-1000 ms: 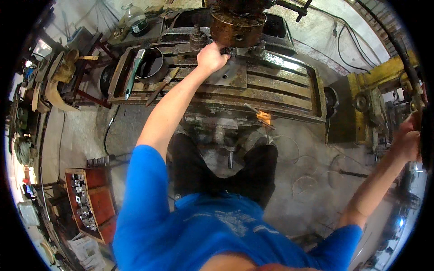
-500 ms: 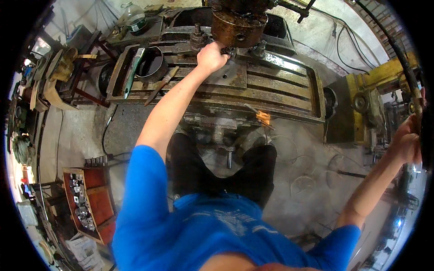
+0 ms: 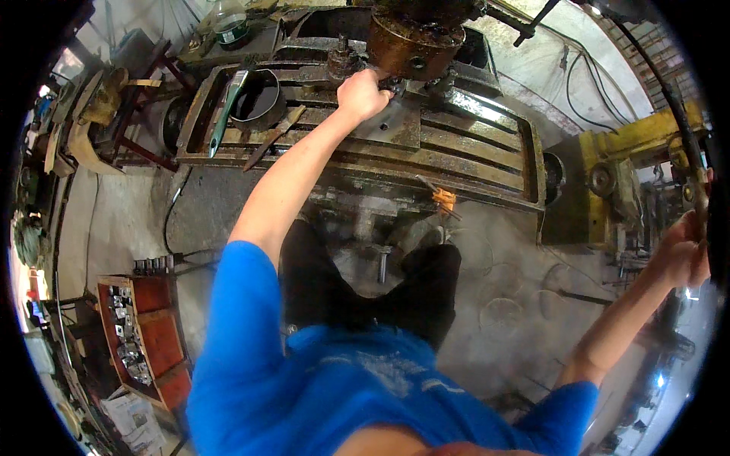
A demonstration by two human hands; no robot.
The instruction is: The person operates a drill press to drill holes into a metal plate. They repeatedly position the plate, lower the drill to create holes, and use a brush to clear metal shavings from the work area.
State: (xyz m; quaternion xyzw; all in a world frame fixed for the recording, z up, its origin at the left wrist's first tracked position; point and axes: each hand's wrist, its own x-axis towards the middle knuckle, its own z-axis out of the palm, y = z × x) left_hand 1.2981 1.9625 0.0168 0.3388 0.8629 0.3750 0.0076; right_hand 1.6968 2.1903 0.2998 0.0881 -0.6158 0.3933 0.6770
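My left hand (image 3: 363, 96) is closed just below a brown, oily machine head (image 3: 414, 49), beside a threaded clamping stud (image 3: 343, 59). Its fingers curl round something dark and mostly hidden near a small metal part on the slotted machine table (image 3: 487, 163). Far to the right, my right hand (image 3: 683, 251) wraps round a long dark lever (image 3: 690, 140) that runs up along the picture's edge. On the table's left part stand a round pot (image 3: 258, 101) of dark liquid, a green-handled brush (image 3: 226, 114) leaning by it, and a flat pointed tool (image 3: 274, 139).
An orange-handled tool (image 3: 443, 200) lies at the table's front edge. At lower left stands a reddish open box (image 3: 156, 334) with metal parts. A yellow machine frame (image 3: 631, 140) is on the right, and a large clear bottle (image 3: 230, 30) sits behind the pot.
The view has shifted and tilted slightly. My right hand sits a little lower at the lever. My left hand keeps its place under the machine head.
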